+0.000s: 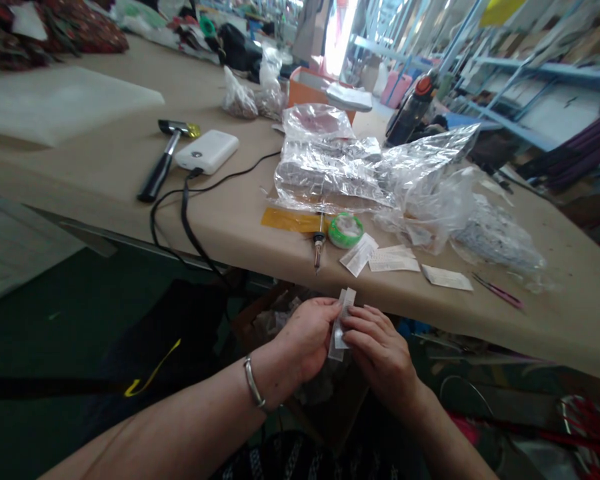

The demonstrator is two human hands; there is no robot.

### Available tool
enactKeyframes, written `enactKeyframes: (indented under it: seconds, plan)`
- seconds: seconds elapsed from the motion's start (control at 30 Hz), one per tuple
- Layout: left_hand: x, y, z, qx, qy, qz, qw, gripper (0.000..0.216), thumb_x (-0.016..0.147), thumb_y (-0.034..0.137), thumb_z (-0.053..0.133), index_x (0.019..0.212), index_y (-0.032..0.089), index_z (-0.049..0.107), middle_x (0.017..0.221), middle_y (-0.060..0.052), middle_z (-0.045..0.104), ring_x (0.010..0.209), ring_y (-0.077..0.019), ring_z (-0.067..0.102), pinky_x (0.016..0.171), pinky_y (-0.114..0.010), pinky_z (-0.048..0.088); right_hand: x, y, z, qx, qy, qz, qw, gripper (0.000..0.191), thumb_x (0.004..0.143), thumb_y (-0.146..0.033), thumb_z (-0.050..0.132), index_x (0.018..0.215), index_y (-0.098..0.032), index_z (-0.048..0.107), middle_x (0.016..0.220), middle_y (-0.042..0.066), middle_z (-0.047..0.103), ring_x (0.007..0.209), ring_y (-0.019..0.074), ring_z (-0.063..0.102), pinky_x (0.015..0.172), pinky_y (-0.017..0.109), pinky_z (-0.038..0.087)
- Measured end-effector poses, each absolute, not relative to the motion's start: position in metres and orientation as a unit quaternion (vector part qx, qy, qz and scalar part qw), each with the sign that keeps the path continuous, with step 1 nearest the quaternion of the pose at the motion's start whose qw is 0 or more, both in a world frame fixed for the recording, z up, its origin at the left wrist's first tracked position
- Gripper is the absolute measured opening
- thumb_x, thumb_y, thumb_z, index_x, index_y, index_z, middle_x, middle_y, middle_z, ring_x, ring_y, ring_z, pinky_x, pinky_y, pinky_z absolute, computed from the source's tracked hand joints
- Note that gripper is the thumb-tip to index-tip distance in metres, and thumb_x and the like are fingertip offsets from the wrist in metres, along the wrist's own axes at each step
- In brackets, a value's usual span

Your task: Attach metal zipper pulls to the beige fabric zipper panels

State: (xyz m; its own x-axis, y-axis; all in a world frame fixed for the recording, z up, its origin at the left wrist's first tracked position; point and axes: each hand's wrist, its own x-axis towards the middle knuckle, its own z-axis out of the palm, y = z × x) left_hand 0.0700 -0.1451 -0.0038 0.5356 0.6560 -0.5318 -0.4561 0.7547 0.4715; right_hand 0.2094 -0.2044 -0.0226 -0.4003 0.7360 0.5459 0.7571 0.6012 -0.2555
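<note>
My left hand, with a metal bangle at its wrist, pinches narrow white printed labels just below the table's front edge. My right hand has its fingers closed on the same strips from the other side. The strips overlap, and I cannot tell how many there are. Above them on the table lie more printed labels in a loose row. Beside these sit a round green-rimmed container with pale contents and a thin pointed tool whose tip faces the edge.
Crumpled clear plastic bags cover the table's middle. Pink-handled tweezers or snips lie at right. A hammer and a white power bank with a black cable lie at left. Behind stand an orange box and a dark bottle.
</note>
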Motion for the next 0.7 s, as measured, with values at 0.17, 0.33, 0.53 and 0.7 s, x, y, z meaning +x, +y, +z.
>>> enactKeyframes:
  seconds: [0.17,0.33,0.53,0.7]
  plan:
    - [0.07,-0.147,-0.006,0.14,0.345,0.332,0.867,0.008,0.074,0.014,0.063,0.068,0.009,0.063,0.067,-0.006,0.063,0.058,-0.0105,0.056,0.056,-0.021,0.042,0.206,-0.21,-0.021,-0.461,-0.834,-0.002,0.303,0.015,0.087,-0.011,0.052,0.095,-0.02,0.061,0.105,0.006,0.069,0.113,0.02,0.058,0.1,0.043,0.045]
    - [0.07,-0.148,-0.008,0.136,0.362,0.348,0.854,0.006,0.071,0.013,0.068,0.07,0.01,0.063,0.069,-0.005,0.064,0.058,-0.0094,0.056,0.056,-0.021,0.042,0.204,-0.21,-0.021,-0.471,-0.83,-0.008,0.3,0.015,0.087,-0.012,0.052,0.094,-0.02,0.061,0.104,0.006,0.07,0.113,0.0201,0.058,0.1,0.043,0.045]
    - [0.072,-0.149,-0.01,0.161,0.381,0.335,0.847,0.005,0.075,0.007,0.06,0.072,0.009,0.062,0.069,-0.005,0.064,0.055,-0.0087,0.056,0.051,-0.018,0.042,0.197,-0.212,-0.018,-0.464,-0.831,-0.006,0.307,0.015,0.086,-0.01,0.052,0.093,-0.019,0.062,0.104,0.006,0.07,0.113,0.0199,0.058,0.1,0.042,0.045]
    - [0.071,-0.146,-0.004,0.171,0.427,0.291,0.839,0.007,0.081,0.008,0.056,0.079,0.008,0.062,0.072,-0.008,0.066,0.057,-0.011,0.061,0.054,-0.02,0.049,0.222,-0.207,-0.011,-0.497,-0.81,-0.015,0.311,0.028,0.088,-0.019,0.053,0.116,-0.017,0.055,0.111,0.009,0.066,0.114,0.0203,0.056,0.1,0.04,0.046]
